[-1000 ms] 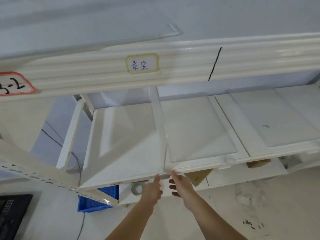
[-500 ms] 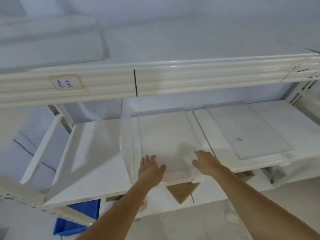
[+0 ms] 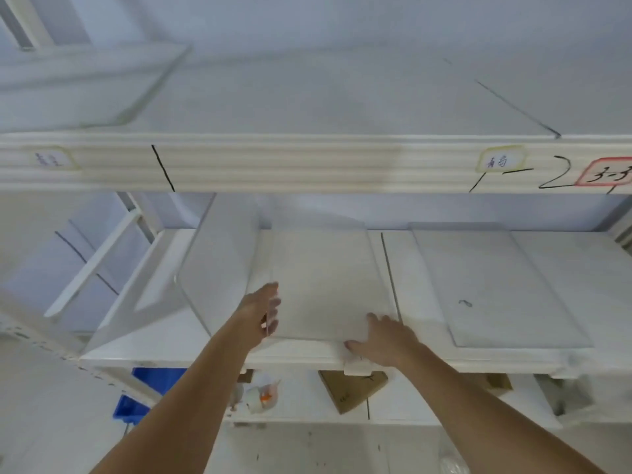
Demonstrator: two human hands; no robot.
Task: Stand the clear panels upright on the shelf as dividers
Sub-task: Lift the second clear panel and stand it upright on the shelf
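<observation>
On the white middle shelf (image 3: 212, 354) a clear panel (image 3: 219, 261) stands on edge at the left, leaning slightly left. Beside it a second clear panel (image 3: 325, 282) lies flat on the shelf. My left hand (image 3: 261, 311) is closed on that panel's front left edge. My right hand (image 3: 384, 340) lies on its front right corner, with the thumb at the front edge. A third clear panel (image 3: 496, 285) lies flat further right, untouched.
The upper shelf's front beam (image 3: 307, 165) with paper labels runs across just above the hands. Below the shelf are a blue crate (image 3: 136, 405), a brown cardboard piece (image 3: 349, 391) and a tape roll (image 3: 260, 398). A slanted white brace (image 3: 92, 265) stands at the left end.
Both hands left the front edge of the upright panel and moved right onto the flat middle panel, then took hold of its front corners. The view shifted to the right.
</observation>
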